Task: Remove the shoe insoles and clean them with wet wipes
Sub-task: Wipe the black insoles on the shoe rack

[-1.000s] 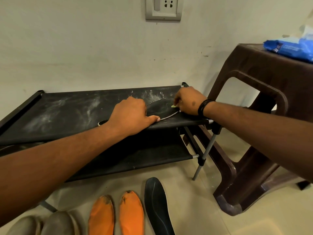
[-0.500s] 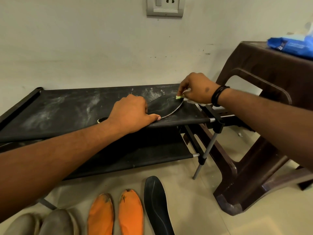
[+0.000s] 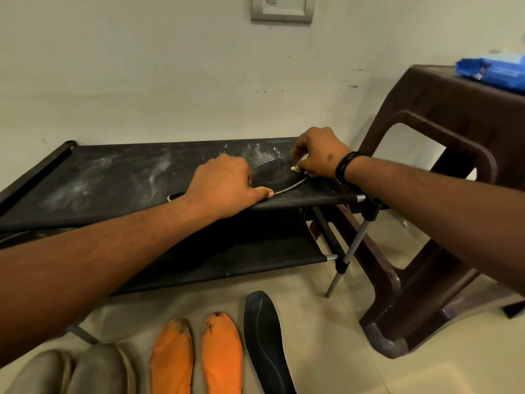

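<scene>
Left hand (image 3: 224,186) presses curled fingers and thumb onto the black insole (image 3: 277,179) on the rack's (image 3: 113,180) top shelf near its right front corner, unchanged from 0.5 s ago; right hand (image 3: 318,155) pinches a small yellowish wipe (image 3: 295,176) against the insole's far right end. Versus 1.0 s ago, right hand sits farther back along the insole toward the rack's rear edge. Floor: second black insole (image 3: 264,342), two orange insoles (image 3: 196,356); wipes pack (image 3: 494,73) on stool (image 3: 454,115) top, right.

Bare forearms, sleeveless here, with a black corded wristband (image 3: 345,167) (right wrist).
</scene>
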### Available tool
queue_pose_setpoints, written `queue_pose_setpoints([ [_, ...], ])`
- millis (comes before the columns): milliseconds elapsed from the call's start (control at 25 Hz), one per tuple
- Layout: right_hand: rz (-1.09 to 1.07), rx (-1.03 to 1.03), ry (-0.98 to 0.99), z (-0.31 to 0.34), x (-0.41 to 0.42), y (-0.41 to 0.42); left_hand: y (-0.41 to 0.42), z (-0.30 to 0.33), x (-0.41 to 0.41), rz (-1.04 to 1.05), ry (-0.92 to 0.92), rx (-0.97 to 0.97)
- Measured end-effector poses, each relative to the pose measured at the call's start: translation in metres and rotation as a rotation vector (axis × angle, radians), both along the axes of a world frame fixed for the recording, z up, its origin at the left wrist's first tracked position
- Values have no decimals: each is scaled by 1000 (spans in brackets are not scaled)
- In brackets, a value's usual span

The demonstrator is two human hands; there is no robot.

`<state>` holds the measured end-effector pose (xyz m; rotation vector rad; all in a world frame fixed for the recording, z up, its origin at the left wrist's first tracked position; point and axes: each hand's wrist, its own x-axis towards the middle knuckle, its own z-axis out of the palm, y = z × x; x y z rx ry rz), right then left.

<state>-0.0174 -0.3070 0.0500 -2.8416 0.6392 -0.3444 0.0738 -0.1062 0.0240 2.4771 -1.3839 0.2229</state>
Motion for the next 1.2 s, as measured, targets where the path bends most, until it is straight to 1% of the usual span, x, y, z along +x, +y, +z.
queue_pose_setpoints([
  [80, -51, -19, -34, -3, 9, 0, 0, 0, 0, 10, -4, 0],
  [160, -52, -4, -41, -7, 14, 10, 0, 0, 1, 20, -2, -3],
  [280, 96, 82, -44, -9, 5, 31, 0, -1, 1, 23, -4, -3],
  [360, 170, 45, 0, -8, -2, 32, 1, -1, -1, 17, -6, -2],
  [400, 156, 3, 28, -6, -2, 27, 0, 0, -1, 11, -6, 1],
  [480, 26, -68, 62, -4, 4, 11, 1, 0, -1, 6, -2, 3],
  [560, -128, -66, 16, -6, 8, 0, 0, 1, -1, 9, -3, 4],
  [600, -154, -51, -17, -8, 10, 1, 0, 1, -1, 15, -5, 7],
  [680, -97, -32, -47, -13, 13, 11, 0, 0, -1, 28, -7, 14],
  [760, 37, 29, -45, -13, 11, 32, 0, 0, -1, 35, -17, 13],
  [840, 171, 97, -24, -8, 5, 50, 0, 1, -1, 40, -18, 12],
  [920, 236, 91, 30, -5, -1, 52, 1, 1, -1, 39, -14, 12],
  [960, 226, 61, 65, -3, -3, 46, 1, 1, 0, 33, -11, 13],
  [1040, 110, -29, 94, -1, -4, 26, 1, 1, 0, 19, 10, 14],
  [1120, -65, -58, 59, 0, -2, 6, 1, 1, 0, 11, 30, 13],
  [1160, -114, -54, 39, -1, 1, 3, 1, 1, 1, 16, 40, 9],
  [1200, -117, -64, 27, -5, 6, 6, 0, 0, 3, 23, 54, 2],
])
